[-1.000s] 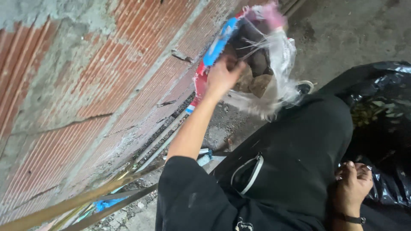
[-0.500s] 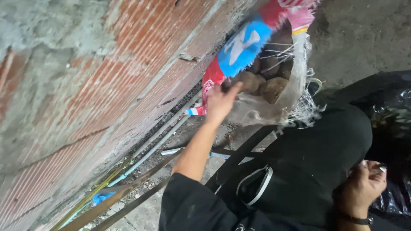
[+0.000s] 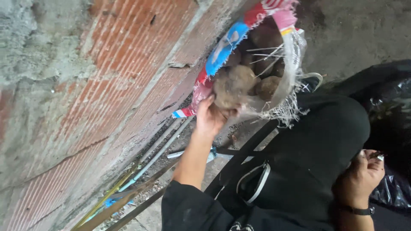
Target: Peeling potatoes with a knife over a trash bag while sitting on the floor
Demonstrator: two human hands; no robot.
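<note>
Brown lumpy tuber (image 3: 231,85) grasped by left hand (image 3: 210,117) at woven sack (image 3: 239,32) mouth; right hand (image 3: 359,177) clenched on small object (image 3: 377,155) beside black bag (image 3: 391,190).

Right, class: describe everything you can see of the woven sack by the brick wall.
The woven sack looks like plastic weave, printed in red, blue and pink outside, whitish and half see-through at its lower side. Its mouth gapes toward the camera, with the rim frayed into loose white threads. It lies tilted against the brick wall, above the ground. Inside sit several brown, earthy, rounded lumps. The left hand grips one lump at the mouth, its fingers against the sack's lower edge.
</note>
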